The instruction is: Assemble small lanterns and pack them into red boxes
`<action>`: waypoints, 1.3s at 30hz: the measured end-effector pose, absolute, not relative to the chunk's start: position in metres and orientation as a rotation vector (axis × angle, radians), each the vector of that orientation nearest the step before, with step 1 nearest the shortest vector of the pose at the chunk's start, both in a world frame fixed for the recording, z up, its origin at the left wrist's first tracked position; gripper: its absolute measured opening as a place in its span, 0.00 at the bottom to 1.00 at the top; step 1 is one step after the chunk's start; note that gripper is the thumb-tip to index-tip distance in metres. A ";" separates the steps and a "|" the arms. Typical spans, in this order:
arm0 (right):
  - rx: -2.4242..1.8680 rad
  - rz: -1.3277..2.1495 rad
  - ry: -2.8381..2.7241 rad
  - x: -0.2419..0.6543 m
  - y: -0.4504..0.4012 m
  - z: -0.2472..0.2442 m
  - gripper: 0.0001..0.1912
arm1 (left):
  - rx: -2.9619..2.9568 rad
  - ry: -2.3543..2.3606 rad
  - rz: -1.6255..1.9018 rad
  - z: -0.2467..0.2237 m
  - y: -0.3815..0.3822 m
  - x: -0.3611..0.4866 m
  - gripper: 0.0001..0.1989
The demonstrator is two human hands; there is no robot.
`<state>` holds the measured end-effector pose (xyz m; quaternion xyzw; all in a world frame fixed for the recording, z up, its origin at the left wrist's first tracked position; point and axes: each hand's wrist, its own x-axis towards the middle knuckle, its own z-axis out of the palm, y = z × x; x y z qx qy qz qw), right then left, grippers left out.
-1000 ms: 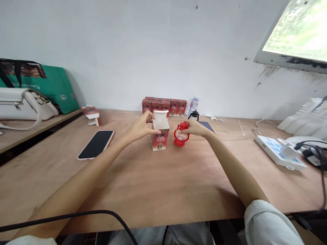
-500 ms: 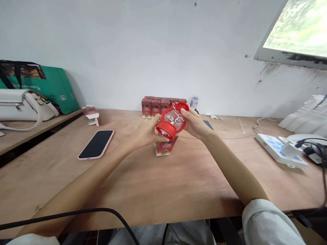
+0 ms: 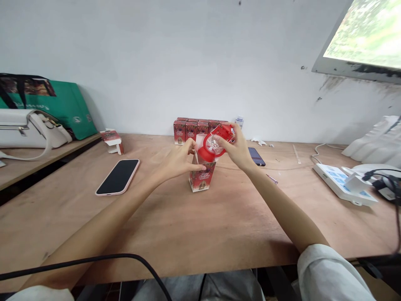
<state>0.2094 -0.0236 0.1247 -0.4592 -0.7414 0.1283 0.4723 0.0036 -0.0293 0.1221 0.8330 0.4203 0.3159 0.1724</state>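
A red lantern with a clear round body [image 3: 214, 144] is tilted over the open top of a red printed box [image 3: 201, 179]. My right hand [image 3: 233, 144] grips the lantern at its upper end. The lantern's round red base points down and left, at the box's mouth. My left hand [image 3: 183, 161] holds the box by its left side and upper edge, thumb across the front. The box stands on the wooden table [image 3: 175, 225]. Behind, several closed red boxes [image 3: 191, 129] stand in rows against the wall.
A pink-edged phone [image 3: 118, 177] lies at left, near an opened red box [image 3: 112, 141]. A dark phone [image 3: 257, 156] and a small pen-like item [image 3: 272, 179] lie right of my right hand. A power strip [image 3: 343, 184] is far right; bags [image 3: 72, 108] are far left.
The lantern has moved down to the box's mouth and tilted. My left hand has let go of the lantern's base and taken hold of the box.
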 end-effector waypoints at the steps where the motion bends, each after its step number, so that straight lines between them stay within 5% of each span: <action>1: -1.113 0.257 -1.798 0.206 -0.026 0.123 0.26 | 2.367 1.184 0.894 0.123 -0.030 0.004 0.24; 25: -1.302 -0.060 -2.194 0.192 -0.036 0.126 0.27 | 2.402 1.256 0.828 0.129 -0.036 0.007 0.21; 39: -0.974 0.206 -2.325 0.211 -0.032 0.129 0.28 | 2.413 1.201 0.846 0.125 -0.029 0.005 0.21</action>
